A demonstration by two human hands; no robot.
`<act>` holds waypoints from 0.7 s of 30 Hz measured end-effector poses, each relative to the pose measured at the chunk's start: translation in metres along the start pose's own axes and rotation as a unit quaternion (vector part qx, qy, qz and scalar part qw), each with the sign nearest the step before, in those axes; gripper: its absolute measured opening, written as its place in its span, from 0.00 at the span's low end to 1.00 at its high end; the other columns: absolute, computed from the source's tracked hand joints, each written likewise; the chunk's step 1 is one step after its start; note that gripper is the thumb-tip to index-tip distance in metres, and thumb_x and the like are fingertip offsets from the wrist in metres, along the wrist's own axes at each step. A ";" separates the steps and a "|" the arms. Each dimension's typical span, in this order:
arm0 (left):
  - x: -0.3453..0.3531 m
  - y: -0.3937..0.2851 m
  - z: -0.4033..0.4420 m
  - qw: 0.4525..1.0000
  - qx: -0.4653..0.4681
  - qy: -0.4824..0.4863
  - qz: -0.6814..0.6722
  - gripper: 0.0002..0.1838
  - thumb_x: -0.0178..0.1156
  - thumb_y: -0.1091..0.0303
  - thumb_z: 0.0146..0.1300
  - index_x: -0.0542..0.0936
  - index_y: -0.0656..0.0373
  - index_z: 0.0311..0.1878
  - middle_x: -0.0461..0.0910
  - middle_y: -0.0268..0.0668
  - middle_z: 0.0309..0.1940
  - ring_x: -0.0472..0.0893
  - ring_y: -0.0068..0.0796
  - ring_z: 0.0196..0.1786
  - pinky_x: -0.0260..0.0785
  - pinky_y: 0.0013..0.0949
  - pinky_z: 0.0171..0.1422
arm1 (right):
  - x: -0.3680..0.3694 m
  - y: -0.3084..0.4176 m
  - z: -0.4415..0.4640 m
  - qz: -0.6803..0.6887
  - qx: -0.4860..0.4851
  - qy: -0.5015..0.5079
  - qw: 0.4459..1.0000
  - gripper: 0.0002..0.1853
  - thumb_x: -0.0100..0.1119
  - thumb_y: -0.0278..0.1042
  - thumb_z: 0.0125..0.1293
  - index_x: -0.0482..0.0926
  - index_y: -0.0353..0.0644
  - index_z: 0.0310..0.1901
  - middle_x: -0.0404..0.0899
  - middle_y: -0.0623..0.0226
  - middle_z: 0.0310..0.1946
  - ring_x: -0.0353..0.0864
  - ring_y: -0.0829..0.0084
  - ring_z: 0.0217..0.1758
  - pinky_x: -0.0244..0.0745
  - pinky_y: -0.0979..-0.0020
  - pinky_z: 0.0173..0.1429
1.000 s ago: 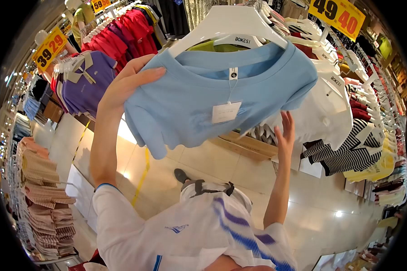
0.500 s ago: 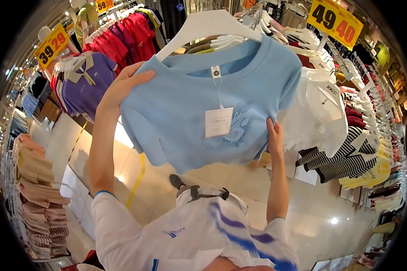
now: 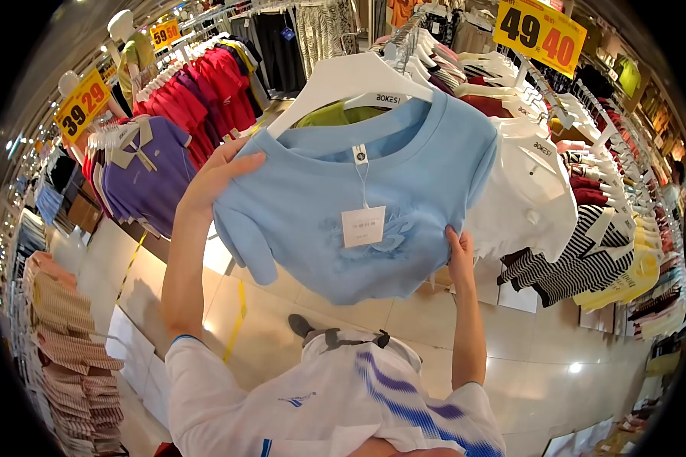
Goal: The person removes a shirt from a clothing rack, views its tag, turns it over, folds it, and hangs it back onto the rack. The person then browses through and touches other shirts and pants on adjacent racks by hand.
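Note:
A light blue T-shirt [image 3: 290, 190] on a white hanger [image 3: 351, 80] is held up in front of me. My left hand [image 3: 219, 174] grips its shoulder and sleeve at the left, with the thumb over the fabric. At the right side seam, my right hand [image 3: 459, 255] pinches the cloth between thumb and fingers. A white paper tag [image 3: 363, 227] dangles on a string from the neckline, partly over an embossed design on the chest. The fingers behind the fabric are hidden.
Purple polo shirts [image 3: 149, 171] hang at the left, red shirts [image 3: 198, 107] behind them. At the right are a white top [image 3: 526, 190] and striped shirts [image 3: 568, 263]. Yellow price signs [image 3: 540, 36] stand above the racks. Folded striped garments [image 3: 72, 327] hang lower left, beside the tiled floor [image 3: 511, 343].
The T-shirt and hanger have come down slightly in view, showing more of the racks behind. Both hands keep their hold on it, and the tag has shifted a little lower.

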State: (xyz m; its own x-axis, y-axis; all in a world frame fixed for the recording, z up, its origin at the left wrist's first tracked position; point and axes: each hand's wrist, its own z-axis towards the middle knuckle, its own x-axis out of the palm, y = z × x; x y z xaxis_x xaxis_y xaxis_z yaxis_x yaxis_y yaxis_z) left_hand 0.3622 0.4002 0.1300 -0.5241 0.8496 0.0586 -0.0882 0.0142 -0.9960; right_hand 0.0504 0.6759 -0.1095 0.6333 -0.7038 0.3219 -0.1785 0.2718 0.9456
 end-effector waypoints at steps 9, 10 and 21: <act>0.017 -0.005 -0.016 0.996 0.008 0.008 0.083 0.19 0.64 0.63 0.60 0.76 0.64 0.50 0.80 0.30 0.40 0.78 0.16 0.41 0.70 0.23 0.47 | 0.035 0.067 -0.032 -0.437 -0.283 -0.127 0.844 0.11 0.60 0.24 0.62 0.76 0.35 0.46 0.78 0.62 0.40 0.76 0.71 0.40 0.72 0.72 0.44; 0.022 -0.006 -0.019 0.996 0.011 0.010 0.084 0.18 0.64 0.62 0.60 0.76 0.64 0.48 0.79 0.30 0.38 0.77 0.15 0.40 0.69 0.23 0.46 | 0.044 0.080 -0.037 -0.411 -0.322 -0.137 0.842 0.12 0.60 0.22 0.60 0.76 0.35 0.46 0.77 0.62 0.38 0.77 0.70 0.38 0.72 0.72 0.44; 0.040 0.016 -0.023 0.991 0.016 0.034 0.125 0.11 0.63 0.68 0.62 0.77 0.63 0.44 0.78 0.27 0.35 0.76 0.13 0.37 0.69 0.21 0.42 | 0.155 0.115 -0.039 -0.195 -0.222 0.078 0.952 0.08 0.64 0.25 0.61 0.78 0.35 0.42 0.71 0.75 0.17 0.63 0.87 0.19 0.60 0.82 0.26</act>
State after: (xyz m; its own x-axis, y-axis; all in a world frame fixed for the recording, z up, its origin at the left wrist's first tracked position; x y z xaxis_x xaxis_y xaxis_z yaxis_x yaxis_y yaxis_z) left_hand 0.3598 0.4464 0.1147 -0.4753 0.8578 -0.1959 0.0106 -0.2170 -0.9761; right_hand 0.1573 0.6238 0.0474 0.6964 -0.7117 -0.0927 0.4074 0.2857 0.8674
